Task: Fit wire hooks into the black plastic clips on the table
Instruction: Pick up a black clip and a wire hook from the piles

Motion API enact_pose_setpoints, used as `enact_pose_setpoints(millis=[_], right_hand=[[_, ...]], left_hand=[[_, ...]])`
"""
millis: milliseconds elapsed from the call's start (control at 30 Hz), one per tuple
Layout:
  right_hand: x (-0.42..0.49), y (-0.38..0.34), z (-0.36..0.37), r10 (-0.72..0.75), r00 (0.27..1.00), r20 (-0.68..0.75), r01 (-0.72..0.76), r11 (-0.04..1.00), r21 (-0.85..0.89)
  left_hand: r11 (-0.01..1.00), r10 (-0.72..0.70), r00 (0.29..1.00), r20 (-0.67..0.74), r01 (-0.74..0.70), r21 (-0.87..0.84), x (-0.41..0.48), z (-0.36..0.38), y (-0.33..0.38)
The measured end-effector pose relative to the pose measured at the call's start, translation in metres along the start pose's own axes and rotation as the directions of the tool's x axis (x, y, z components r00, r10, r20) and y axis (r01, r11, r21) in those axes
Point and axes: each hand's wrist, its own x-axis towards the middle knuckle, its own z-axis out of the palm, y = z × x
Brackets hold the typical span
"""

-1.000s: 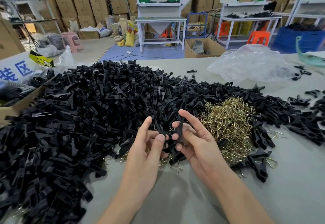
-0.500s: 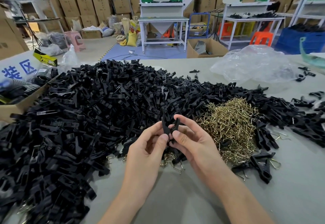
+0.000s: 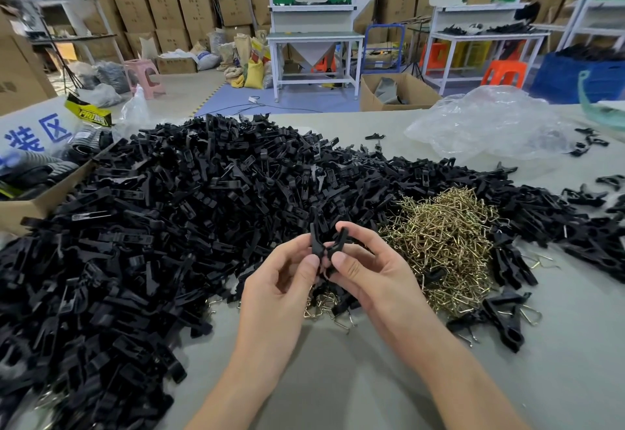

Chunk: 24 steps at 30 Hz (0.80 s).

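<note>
A black plastic clip (image 3: 321, 243) is held upright above the table between both hands, its two arms spread in a V. My left hand (image 3: 280, 294) pinches its left side with thumb and fingers. My right hand (image 3: 368, 274) pinches the right side. A huge pile of black clips (image 3: 169, 220) covers the table's left and middle. A heap of brass-coloured wire hooks (image 3: 446, 247) lies just right of my hands. Several loose hooks (image 3: 324, 308) lie under my hands. No hook can be made out in the held clip.
Finished clips with hooks (image 3: 504, 321) lie at the right. A crumpled clear plastic bag (image 3: 490, 125) sits at the back right. A cardboard box (image 3: 37, 199) stands at the left edge. Bare grey table (image 3: 338, 379) lies in front between my forearms.
Both hands have lifted the clip a little higher and turned it upright, with the fingers closing in on its middle. The piles have not moved.
</note>
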Motion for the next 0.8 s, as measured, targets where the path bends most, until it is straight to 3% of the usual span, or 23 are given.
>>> enact_pose_setpoints(millis=[267, 633, 800], right_hand=[[-0.0011, -0.0015, -0.0002, 0.011, 1.0, -0.018, -0.01, 1.0, 0.021], [-0.0027, 0.0003, -0.0006, -0.055, 0.997, -0.056, 0.043, 0.977, -0.207], [-0.0038, -0.0026, 0.0006, -0.052, 0.998, -0.04, 0.043, 0.979, -0.201]], left_hand=[[1.0, 0.016, 1.0, -0.026, -0.016, -0.003, -0.0012, 0.0017, -0.0025], [0.997, 0.033, 0.999, -0.038, -0.03, 0.078, -0.0038, 0.0021, -0.0031], [0.999, 0.001, 1.0, -0.009, -0.001, 0.041, -0.0022, -0.0006, 0.0]])
